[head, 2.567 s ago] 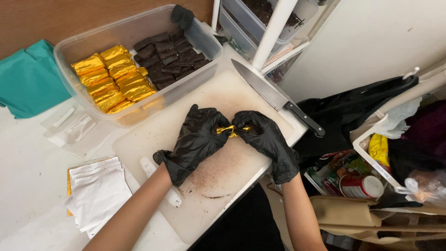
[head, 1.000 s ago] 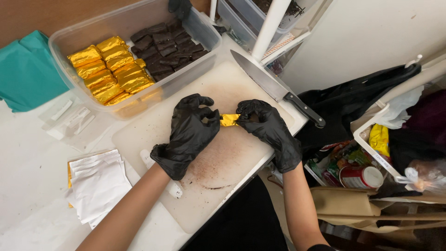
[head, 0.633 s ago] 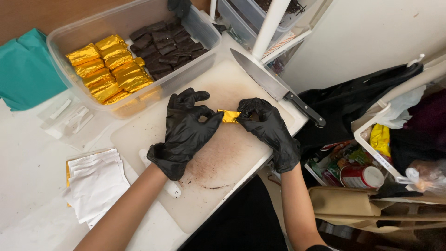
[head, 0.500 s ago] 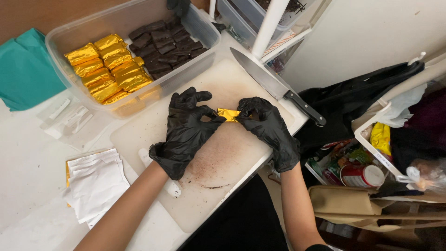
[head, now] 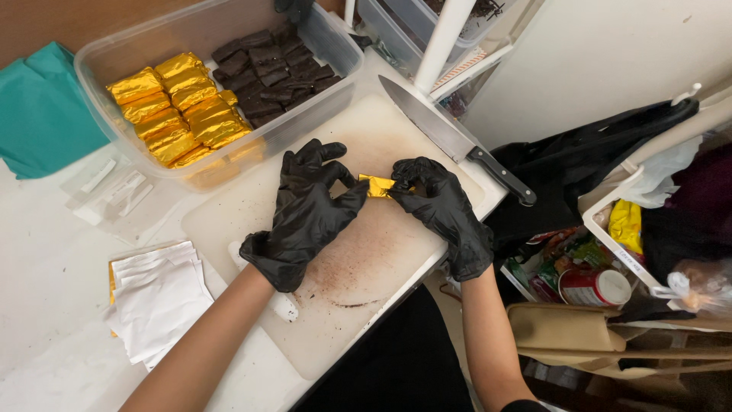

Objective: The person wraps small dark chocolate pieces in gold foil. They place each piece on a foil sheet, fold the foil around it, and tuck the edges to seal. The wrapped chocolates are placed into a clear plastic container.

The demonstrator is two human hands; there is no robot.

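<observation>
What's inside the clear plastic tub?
The clear plastic tub holds gold-foil-wrapped pieces on one side and bare dark brown bars on the other. Whatever lies under those top layers is covered.

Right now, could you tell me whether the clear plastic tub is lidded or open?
Open: no lid covers the clear plastic tub, so the gold-wrapped pieces and bare brown pieces lie exposed.

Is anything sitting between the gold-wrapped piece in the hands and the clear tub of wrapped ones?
Nothing visible. The gold-wrapped piece, held by the left hand and right hand, has only bare cutting board between it and the tub.
</observation>
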